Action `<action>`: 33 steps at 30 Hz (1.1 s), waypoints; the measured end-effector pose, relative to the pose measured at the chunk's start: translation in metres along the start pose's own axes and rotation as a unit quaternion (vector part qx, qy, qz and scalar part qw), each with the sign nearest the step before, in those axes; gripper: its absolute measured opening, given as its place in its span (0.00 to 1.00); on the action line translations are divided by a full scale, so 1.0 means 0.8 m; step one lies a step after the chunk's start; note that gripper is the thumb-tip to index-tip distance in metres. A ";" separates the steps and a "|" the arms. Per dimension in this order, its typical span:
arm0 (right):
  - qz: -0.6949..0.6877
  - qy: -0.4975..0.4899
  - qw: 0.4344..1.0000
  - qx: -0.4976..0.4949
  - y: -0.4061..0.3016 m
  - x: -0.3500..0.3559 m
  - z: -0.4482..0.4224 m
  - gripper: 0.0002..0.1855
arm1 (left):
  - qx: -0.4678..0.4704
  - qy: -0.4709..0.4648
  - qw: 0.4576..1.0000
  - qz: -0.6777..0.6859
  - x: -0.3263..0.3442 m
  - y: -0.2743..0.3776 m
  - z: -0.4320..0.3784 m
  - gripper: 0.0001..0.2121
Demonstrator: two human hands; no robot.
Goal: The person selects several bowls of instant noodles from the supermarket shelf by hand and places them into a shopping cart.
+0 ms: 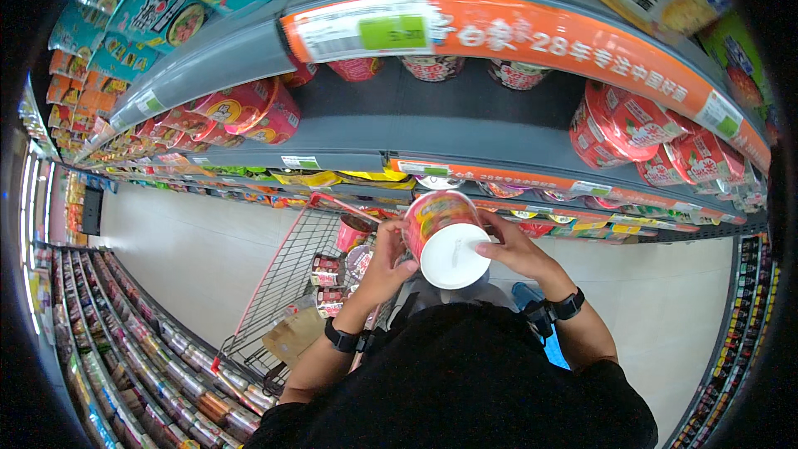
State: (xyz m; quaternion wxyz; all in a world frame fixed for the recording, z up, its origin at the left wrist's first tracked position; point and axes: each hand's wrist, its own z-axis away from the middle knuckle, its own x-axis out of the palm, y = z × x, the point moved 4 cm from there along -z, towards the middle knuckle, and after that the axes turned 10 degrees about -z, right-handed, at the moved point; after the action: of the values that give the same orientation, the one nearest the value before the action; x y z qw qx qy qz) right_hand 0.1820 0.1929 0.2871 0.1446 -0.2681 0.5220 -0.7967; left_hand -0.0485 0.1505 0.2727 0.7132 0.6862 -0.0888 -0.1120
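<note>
Between my two hands is a red paper instant noodle cup (440, 215), tilted so that its white base (455, 257) faces up toward me. My left hand (388, 255) grips the cup's left side, fingers along the wall. On the right side, my right hand (514, 246) has its thumb on the edge of the white base and its fingers on the wall. The far end of the cup is hidden. Below and left of the cup, a wire shopping cart (274, 268) holds several noodle cups (328, 269) and a brown paper or cardboard piece (293, 337).
Ahead is a dark grey shelf (436, 109) with pink noodle tubs (268, 112) on the left and red noodle tubs (617, 125) on the right. An orange price strip (548, 43) edges the shelf above. Another shelf rack (156, 349) curves behind at left, across a pale floor (168, 243).
</note>
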 end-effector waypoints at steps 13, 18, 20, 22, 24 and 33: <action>0.170 -0.073 0.980 0.071 0.025 -0.076 0.035 0.45 | -0.162 -0.088 0.975 -0.127 0.123 -0.034 -0.005 0.44; 0.003 0.063 0.998 0.031 0.078 -0.114 0.041 0.49 | -0.206 -0.045 0.974 -0.077 0.142 -0.037 -0.007 0.42; -0.035 0.074 0.996 0.039 0.095 -0.118 0.042 0.54 | -0.192 -0.010 0.979 -0.075 0.140 -0.053 -0.005 0.41; -0.018 0.018 0.997 0.069 0.089 -0.114 0.052 0.54 | -0.160 0.064 0.984 -0.039 0.133 -0.054 -0.011 0.38; 0.002 -0.079 0.992 0.096 0.097 -0.109 0.053 0.57 | -0.138 0.140 0.980 -0.011 0.128 -0.054 -0.010 0.37; 0.026 -0.093 0.993 0.070 0.089 -0.088 0.034 0.54 | -0.154 0.096 0.979 -0.092 0.108 -0.018 -0.012 0.38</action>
State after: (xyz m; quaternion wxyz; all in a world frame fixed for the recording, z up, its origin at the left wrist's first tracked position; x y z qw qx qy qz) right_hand 0.2515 0.1788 0.2115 0.2315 -0.3163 0.4563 -0.7989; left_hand 0.0369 0.1349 0.2559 0.8020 0.5812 0.0617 -0.1230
